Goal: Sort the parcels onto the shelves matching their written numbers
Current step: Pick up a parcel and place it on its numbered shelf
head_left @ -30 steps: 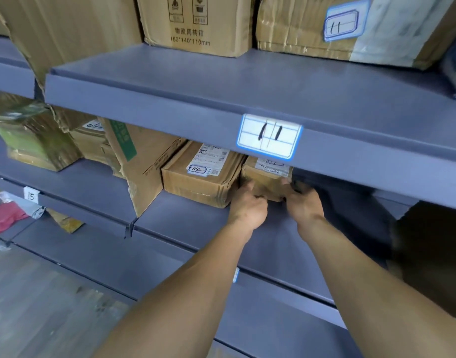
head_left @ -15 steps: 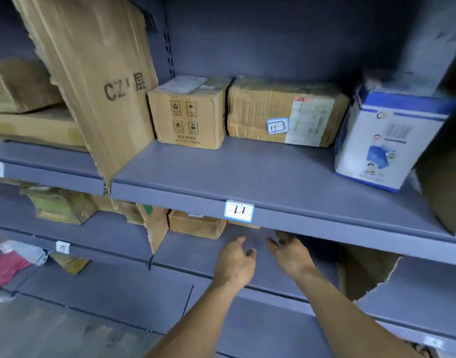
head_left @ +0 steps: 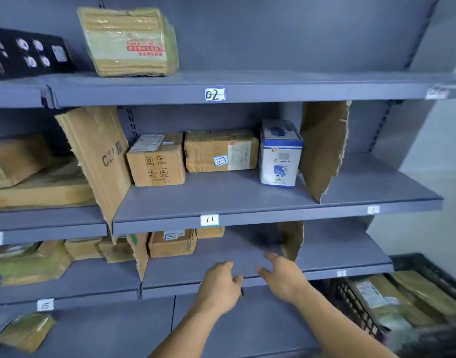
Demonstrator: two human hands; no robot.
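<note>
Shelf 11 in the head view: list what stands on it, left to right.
In order: leaning cardboard divider → brown carton with handling symbols → tape-wrapped parcel tagged 11 → blue-and-white box → torn cardboard divider.

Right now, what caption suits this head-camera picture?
Open and empty, the left hand and right hand hover at the shelf under label 11, near the parcel marked 14.
</note>
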